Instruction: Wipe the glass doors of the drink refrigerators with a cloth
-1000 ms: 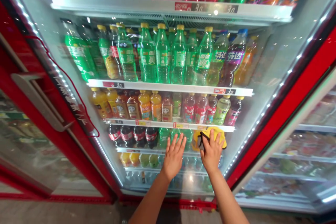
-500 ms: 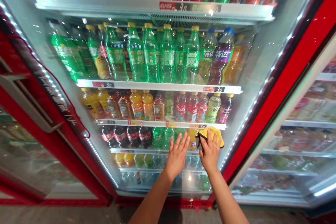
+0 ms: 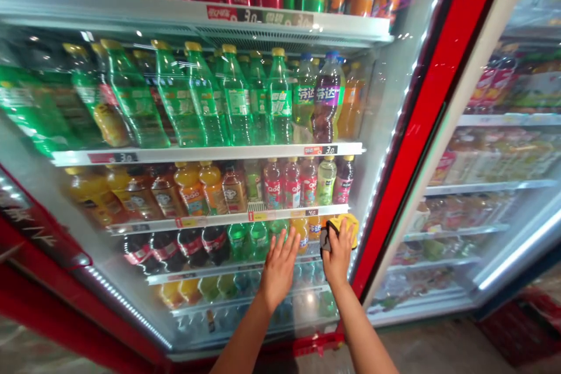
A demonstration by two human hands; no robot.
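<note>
My left hand (image 3: 279, 267) is spread, palm toward the glass door of a lit drinks cooler, and holds nothing. To its right, my right hand (image 3: 339, 254) presses a yellow and grey cloth (image 3: 353, 225) against the glass, near the door's right frame. The cloth sticks out above and beside the fingers. Behind the glass, orange bottles (image 3: 300, 232) stand between the two hands, and green bottles (image 3: 237, 238) are left of my left hand.
A red door frame (image 3: 405, 134) runs diagonally right of my hands. Beyond it stands another cooler section with stocked shelves (image 3: 464, 186). A red crate (image 3: 517, 327) sits on the floor at the lower right.
The view has shifted to the right and nearer the cooler, showing more of the right section. My right hand and the cloth are now closer to the door's right frame.
</note>
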